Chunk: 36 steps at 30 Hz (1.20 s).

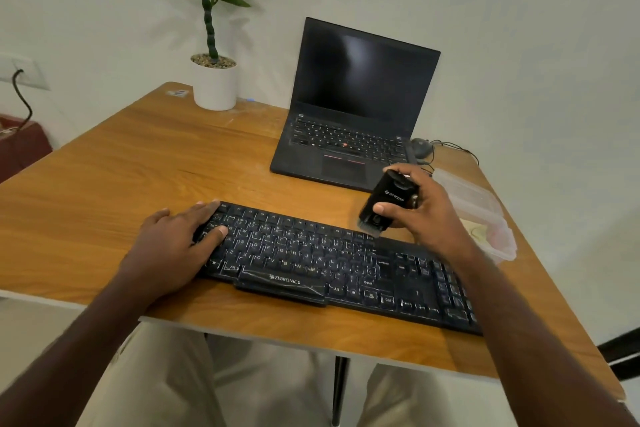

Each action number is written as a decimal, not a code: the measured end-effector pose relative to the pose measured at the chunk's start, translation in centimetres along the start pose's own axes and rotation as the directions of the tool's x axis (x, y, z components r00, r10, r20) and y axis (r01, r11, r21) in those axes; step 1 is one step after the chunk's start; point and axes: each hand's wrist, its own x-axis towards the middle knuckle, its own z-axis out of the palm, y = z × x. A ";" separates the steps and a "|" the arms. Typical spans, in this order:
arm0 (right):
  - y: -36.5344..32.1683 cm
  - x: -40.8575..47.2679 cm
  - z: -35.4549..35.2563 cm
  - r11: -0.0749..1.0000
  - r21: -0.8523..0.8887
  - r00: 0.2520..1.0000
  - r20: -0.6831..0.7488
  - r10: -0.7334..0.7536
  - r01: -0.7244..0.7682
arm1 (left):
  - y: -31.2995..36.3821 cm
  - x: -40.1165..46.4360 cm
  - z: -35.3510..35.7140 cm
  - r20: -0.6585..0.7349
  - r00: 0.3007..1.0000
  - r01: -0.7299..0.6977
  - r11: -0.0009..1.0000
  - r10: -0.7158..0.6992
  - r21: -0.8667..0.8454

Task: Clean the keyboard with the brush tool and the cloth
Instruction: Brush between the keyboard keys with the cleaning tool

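Brush tool (386, 202) gripped in right hand (420, 210), bristles just over keyboard (332, 263).
Left hand (173, 246) flat on keyboard's left end, fingers straight.

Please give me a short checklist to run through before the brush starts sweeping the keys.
1. Brush tool gripped by right hand: ok.
2. Bristles pointing down at the keyboard: ok.
3. Bristles touching the keys: cannot tell; they sit near the top edge.
4. Left hand steadying the keyboard's left end: ok.
5. Keyboard fully on the table: ok, though it lies near the front edge.
6. Cloth ready nearby: cannot tell; none clearly visible.
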 end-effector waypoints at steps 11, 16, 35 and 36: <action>-0.1 0.0 4.5 0.996 -0.075 0.999 -0.028 -0.045 0.042 | -0.1 0.0 -0.1 0.001 1.000 -0.013 1.000 0.013 -0.020; 0.0 -0.5 1.1 1.000 0.027 0.998 -0.069 -0.007 0.009 | -0.1 -0.1 0.0 -0.002 1.000 -0.018 1.000 0.018 -0.025; -1.1 0.2 1.2 0.999 0.023 0.999 -0.017 -0.031 0.031 | 0.2 -0.3 -0.3 0.016 1.000 0.003 1.000 -0.002 -0.023; -0.9 -0.1 0.4 1.000 0.019 1.000 -0.018 -0.017 0.018 | 0.2 -0.2 -0.3 0.016 1.000 0.006 1.000 -0.006 -0.021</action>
